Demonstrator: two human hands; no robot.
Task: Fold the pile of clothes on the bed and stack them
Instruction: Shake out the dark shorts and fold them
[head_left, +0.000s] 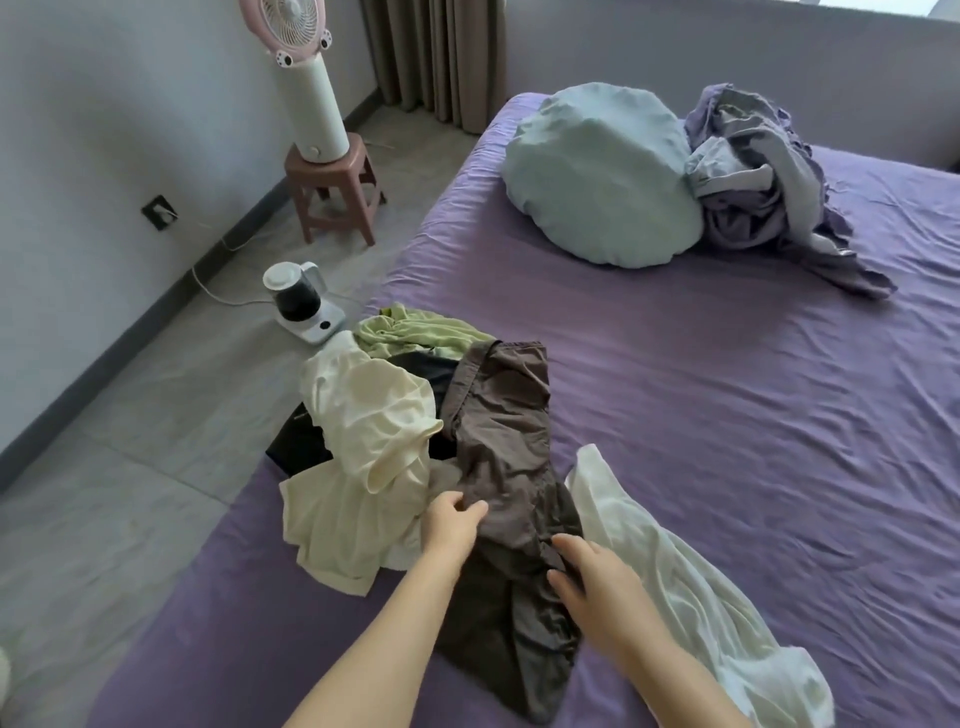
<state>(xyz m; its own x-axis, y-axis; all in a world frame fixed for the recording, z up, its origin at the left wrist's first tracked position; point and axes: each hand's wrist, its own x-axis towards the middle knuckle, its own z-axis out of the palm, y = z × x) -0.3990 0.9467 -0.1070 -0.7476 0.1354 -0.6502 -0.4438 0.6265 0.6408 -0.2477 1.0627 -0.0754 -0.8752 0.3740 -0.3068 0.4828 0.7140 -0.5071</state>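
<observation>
Black garment (298, 441) mostly hidden under cream shirt (363, 415).

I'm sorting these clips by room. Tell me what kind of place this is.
Most likely a home bedroom: a bed with a purple sheet, a pillow on it, and a fan standing on a stool by the wall.

Soft daylight, mild blur, bowed edges
</observation>
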